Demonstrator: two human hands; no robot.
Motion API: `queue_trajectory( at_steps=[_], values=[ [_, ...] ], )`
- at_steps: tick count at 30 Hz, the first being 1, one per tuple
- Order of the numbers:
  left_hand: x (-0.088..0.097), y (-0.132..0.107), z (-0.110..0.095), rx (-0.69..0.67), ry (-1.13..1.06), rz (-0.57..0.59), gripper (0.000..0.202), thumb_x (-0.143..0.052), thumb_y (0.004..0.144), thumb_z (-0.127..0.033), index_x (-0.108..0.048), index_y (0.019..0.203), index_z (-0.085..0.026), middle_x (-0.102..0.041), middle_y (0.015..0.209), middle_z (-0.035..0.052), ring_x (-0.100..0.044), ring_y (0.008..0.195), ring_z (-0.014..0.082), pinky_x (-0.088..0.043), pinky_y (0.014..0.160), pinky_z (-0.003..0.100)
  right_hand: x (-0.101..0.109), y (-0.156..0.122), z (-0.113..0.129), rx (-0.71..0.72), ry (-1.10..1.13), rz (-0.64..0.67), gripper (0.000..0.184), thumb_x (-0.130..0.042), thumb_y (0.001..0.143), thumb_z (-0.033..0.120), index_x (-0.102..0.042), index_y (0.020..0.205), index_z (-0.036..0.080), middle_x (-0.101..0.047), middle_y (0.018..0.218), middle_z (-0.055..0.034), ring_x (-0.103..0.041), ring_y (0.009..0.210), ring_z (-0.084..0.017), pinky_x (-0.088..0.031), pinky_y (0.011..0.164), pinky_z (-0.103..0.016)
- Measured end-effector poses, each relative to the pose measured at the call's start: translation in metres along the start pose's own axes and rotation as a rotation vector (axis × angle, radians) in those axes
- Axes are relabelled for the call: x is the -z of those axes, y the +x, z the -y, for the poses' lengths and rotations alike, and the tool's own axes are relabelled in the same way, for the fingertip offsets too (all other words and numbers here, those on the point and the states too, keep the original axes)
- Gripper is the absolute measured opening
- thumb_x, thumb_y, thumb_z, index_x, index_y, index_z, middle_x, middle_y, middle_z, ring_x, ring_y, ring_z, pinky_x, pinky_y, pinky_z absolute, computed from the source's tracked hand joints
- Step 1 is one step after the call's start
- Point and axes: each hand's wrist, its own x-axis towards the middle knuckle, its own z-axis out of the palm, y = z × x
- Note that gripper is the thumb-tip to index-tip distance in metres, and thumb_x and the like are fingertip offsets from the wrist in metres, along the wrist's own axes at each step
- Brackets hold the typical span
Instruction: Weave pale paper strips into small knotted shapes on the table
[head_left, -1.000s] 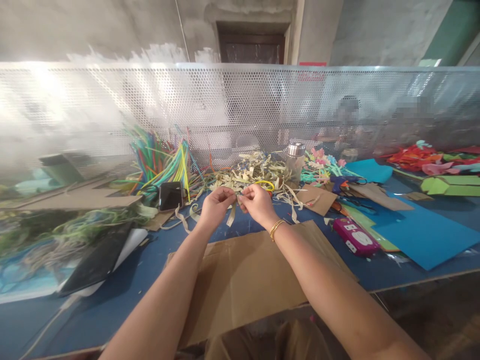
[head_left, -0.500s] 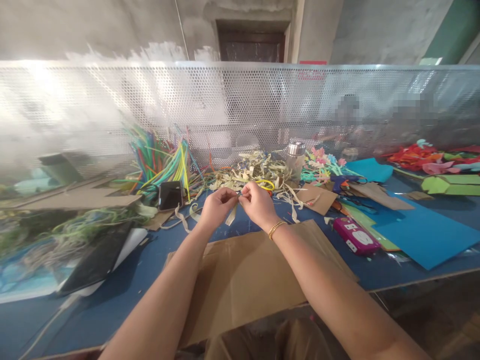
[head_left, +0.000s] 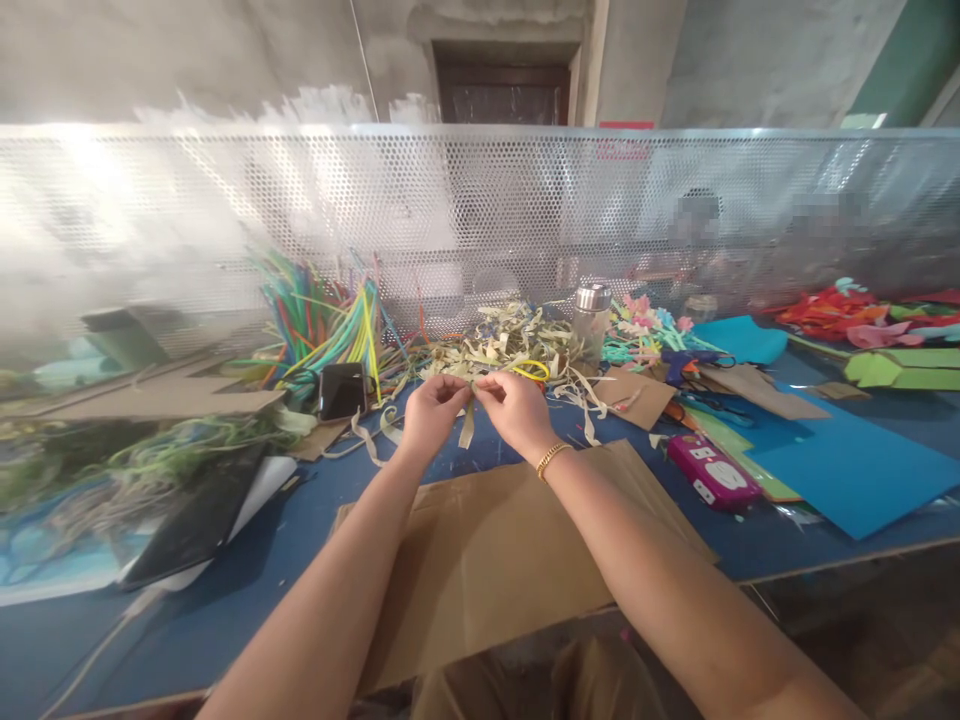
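Observation:
My left hand and my right hand meet fingertip to fingertip above the far edge of a brown cardboard sheet. Both are closed in a pinch. From between them a pale green paper strip hangs down, its upper end hidden by the fingers. Whether the right fingertips grip the strip itself or some small piece at its top is too fine to see. Just beyond the hands lies a heap of similar pale, curled strips, with a yellow loop at its near side.
Coloured pipe cleaners and a dark phone are at left. A steel-capped bottle stands behind the heap. Right are a purple case, blue sheets and scissors. A perforated metal screen closes the back.
Both hands have dipped slightly, and my right fingers have turned a little. The strip's hanging end has shifted slightly and shows a bit more.

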Motion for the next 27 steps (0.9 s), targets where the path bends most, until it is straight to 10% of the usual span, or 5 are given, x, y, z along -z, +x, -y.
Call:
queue_trajectory(
  at_steps=[14,27],
  values=[
    [-0.002,0.0,0.001,0.006,-0.118,0.038,0.023,-0.071,0.066,-0.033,-0.06,0.079,-0.016,-0.065,0.07,0.0014,-0.06,0.066,0.0145,-0.043,0.064,0.025,0.008,-0.001,0.011,0.164,-0.38,-0.067,0.012,-0.061,0.083,0.026,-0.073,0.083,0.027,-0.069,0.081,-0.0018,-0.056,0.085,-0.019,-0.033,0.08,-0.034],
    [-0.002,-0.005,-0.01,-0.081,-0.015,0.087,0.022,-0.069,0.069,-0.036,-0.061,0.079,-0.017,-0.06,0.067,-0.0003,-0.052,0.06,0.0118,-0.039,0.057,0.023,0.007,0.002,0.004,0.0,-0.062,-0.053,0.007,-0.062,0.079,0.022,-0.068,0.082,0.023,-0.071,0.081,-0.0005,-0.064,0.075,-0.016,-0.046,0.076,-0.029]
  ],
)
